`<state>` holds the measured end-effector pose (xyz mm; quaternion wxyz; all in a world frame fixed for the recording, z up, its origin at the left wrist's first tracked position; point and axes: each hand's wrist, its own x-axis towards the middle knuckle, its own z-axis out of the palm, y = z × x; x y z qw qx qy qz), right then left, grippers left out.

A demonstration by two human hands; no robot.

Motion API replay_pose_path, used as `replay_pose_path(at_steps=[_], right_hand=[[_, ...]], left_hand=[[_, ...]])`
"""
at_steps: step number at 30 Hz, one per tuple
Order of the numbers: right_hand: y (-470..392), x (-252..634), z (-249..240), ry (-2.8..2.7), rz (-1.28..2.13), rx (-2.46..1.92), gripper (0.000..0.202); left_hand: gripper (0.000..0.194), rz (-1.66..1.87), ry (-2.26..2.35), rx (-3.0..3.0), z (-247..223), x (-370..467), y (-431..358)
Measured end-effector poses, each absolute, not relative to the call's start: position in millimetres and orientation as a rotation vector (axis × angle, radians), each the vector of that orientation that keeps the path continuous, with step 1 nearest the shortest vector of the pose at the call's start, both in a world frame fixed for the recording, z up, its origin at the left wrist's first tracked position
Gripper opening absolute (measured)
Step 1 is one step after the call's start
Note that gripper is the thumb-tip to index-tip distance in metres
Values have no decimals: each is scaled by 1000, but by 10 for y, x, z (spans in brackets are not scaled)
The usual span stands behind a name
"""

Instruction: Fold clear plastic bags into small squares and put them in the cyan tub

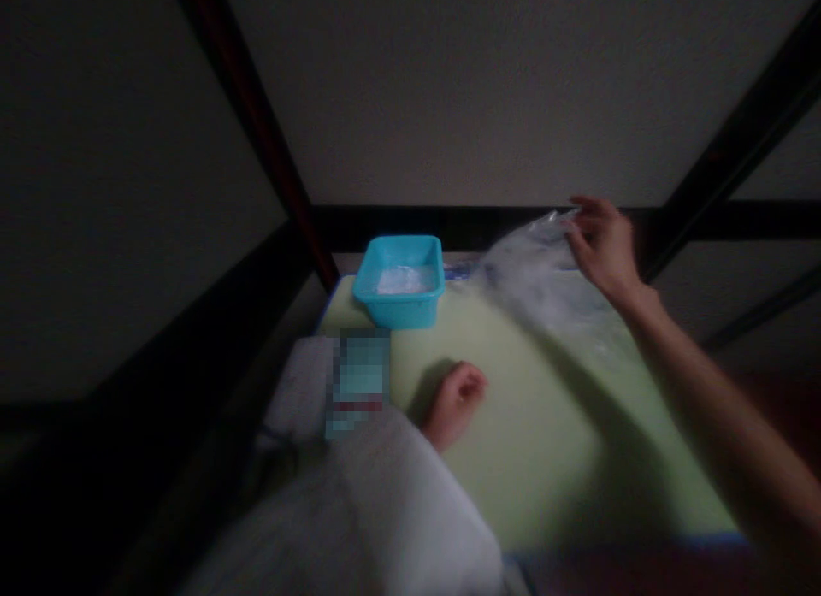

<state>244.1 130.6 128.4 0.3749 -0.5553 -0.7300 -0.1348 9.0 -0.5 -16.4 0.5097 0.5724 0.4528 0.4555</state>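
Note:
My right hand is raised over the far right of the table and pinches the upper edge of a clear plastic bag. The bag is thin, crinkled and smeared by motion, and it hangs to the left and down towards the table. My left hand is low over the middle of the table, its fingers curled in with nothing visible in them. A large whitish sheet-like thing hides the left forearm; its kind is unclear.
A turquoise plastic basin with whitish, clear contents stands at the back left of the pale green table. A blurred-out flat rectangle lies before it, beside another whitish piece. A wall with dark beams rises behind.

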Motion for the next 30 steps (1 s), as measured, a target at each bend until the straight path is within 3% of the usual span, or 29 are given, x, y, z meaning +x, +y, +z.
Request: replay_pose_path(at_steps=[4,13,21,27,30], right_hand=[[837,2401,959,-2300,-342,-1149,30],[350,2119,156,-2737,143,-721,24],[201,1976,67,-2704,552,-356,30],[98,2072,250,-2540,1125,-340,24],[110,2119,305,-2415,1167,-405,28]], left_hand=[[16,1119,1121,1371,-205,75,13],[24,1193,1200,1532,-242,89,-99],[25,1117,1177,1978,-147,-23,-493],[18,1050,1083,2146,-69,-94,-516],[17,966,1052,2213,-21,-102,-479]])
